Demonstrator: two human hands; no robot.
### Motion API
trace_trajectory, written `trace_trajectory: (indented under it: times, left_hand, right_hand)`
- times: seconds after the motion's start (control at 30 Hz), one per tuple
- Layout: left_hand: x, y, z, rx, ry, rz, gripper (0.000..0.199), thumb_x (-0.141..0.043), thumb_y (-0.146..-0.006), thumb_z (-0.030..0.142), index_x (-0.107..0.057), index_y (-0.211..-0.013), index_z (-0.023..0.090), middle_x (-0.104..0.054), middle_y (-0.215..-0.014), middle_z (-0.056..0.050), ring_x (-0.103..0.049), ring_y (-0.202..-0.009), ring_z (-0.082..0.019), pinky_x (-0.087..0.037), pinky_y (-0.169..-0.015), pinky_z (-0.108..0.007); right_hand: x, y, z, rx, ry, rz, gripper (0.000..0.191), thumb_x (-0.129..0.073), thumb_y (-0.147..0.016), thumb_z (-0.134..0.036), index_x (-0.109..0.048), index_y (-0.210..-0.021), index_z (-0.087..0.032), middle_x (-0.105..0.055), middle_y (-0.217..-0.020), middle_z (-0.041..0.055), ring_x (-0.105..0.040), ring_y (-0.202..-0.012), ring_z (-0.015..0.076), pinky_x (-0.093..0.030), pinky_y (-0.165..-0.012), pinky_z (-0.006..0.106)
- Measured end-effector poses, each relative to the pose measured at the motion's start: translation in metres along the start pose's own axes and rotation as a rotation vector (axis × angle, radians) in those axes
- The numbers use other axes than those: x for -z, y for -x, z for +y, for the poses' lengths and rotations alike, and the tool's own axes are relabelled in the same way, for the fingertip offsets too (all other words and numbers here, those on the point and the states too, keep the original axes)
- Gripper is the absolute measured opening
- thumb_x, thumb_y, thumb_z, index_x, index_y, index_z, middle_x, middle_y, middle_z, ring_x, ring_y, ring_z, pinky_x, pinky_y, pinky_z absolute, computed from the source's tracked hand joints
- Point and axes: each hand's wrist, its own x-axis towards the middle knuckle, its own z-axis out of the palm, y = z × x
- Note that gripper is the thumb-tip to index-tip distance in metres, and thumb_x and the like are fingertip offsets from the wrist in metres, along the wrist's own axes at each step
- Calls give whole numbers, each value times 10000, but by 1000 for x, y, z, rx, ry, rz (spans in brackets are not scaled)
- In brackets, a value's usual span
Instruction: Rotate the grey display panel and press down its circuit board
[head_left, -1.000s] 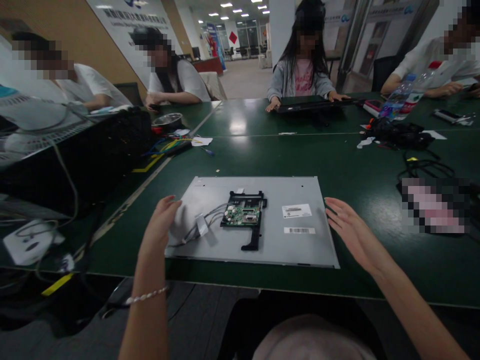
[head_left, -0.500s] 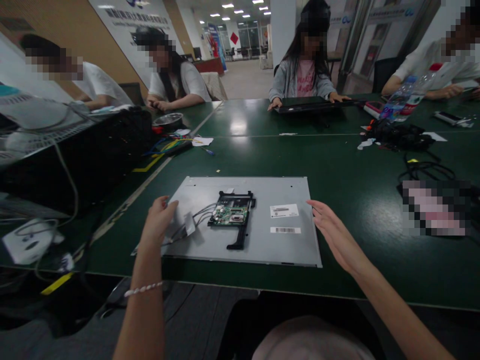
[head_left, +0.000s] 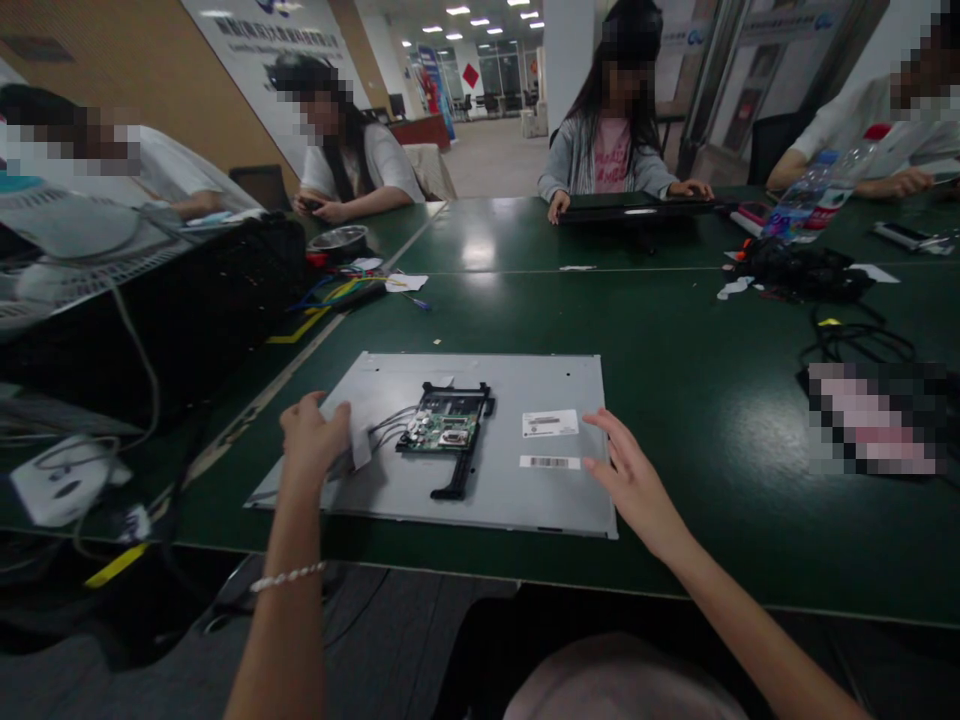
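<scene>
A flat grey display panel (head_left: pixel 555 500) lies back side up on the green table. Near its middle sits a green circuit board (head_left: pixel 442 432) in a black plastic bracket (head_left: pixel 454 478), with thin cables (head_left: pixel 390 425) running left from it. My left hand (head_left: pixel 313 435) is at the panel's left edge, thumb and fingers apart, hiding the cables' far ends; whether it touches the panel is unclear. Over the right edge my right hand (head_left: pixel 634 480) is open, fingertips close to the white label (head_left: pixel 550 424) and the barcode sticker (head_left: pixel 550 463).
Several people sit around the table (head_left: pixel 712 400); the person opposite has hands on a dark flat screen (head_left: pixel 637 212). Left are a black box (head_left: pixel 225 290), a fan (head_left: pixel 67 225) and loose wires (head_left: pixel 345 290). Bottles (head_left: pixel 832 190) and black cables (head_left: pixel 847 335) lie or stand right.
The panel has shifted slightly left with its board. My right hand has moved left from beside the right edge to over it, its thumb now spread. My left hand has moved slightly left.
</scene>
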Motion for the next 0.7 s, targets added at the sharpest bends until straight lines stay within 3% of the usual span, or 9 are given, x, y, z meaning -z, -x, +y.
trace_trajectory:
  times: [0.1, 0.17, 0.23, 0.33, 0.53, 0.7]
  left_hand:
    - [-15, 44, 34, -168, -133, 95, 509, -596, -841, 313, -485, -1291, 105, -340, -1450, -219, -241, -1416, -377, -144, -1173, -528]
    - [-30, 82, 58, -302, -57, 37, 437, -610, -832, 336, -563, -1234, 173, -389, -1451, -169, -310, -1397, -350, -185, -1182, -483]
    - [-45, 117, 77, -316, 105, -62, 388, -679, -776, 348, -631, -1147, 244, -447, -1436, -114, -330, -1397, -344, -186, -1192, -474]
    - [-62, 147, 83, -345, 114, -143, 411, -696, -764, 333, -642, -1164, 257, -435, -1463, -127, -269, -1433, -363, -142, -1199, -510]
    - [-73, 146, 66, -323, -118, -79, 486, -576, -850, 352, -546, -1313, 206, -326, -1515, -204, -187, -1437, -454, -175, -1117, -652]
    - [-65, 136, 65, -265, -76, -50, 364, -562, -858, 340, -613, -1199, 224, -454, -1408, -202, -312, -1375, -450, -225, -1094, -634]
  right_hand:
    - [-1, 2, 0, 39, 108, -23, 464, -587, -854, -374, -526, -1312, -337, -266, -1599, 24, -212, -1481, 260, -188, -1186, 509]
    - [-4, 4, -1, 50, 164, -38, 469, -577, -862, -367, -512, -1326, -337, -260, -1600, 30, -202, -1484, 259, -178, -1187, 518]
    - [-11, 6, -2, 50, 194, -39, 475, -568, -869, -360, -496, -1339, -341, -247, -1603, 30, -187, -1488, 254, -169, -1189, 521]
    - [-27, 7, -3, 49, 212, -46, 495, -564, -874, -359, -477, -1361, -355, -219, -1612, 15, -152, -1497, 249, -160, -1192, 521]
    - [-41, 9, -3, 59, 238, -57, 513, -547, -889, -356, -440, -1391, -367, -178, -1619, 12, -162, -1494, 250, -173, -1190, 517]
    - [-38, 10, -4, 52, 277, -87, 523, -542, -898, -369, -420, -1406, -359, -168, -1624, 13, -108, -1504, 240, -142, -1199, 512]
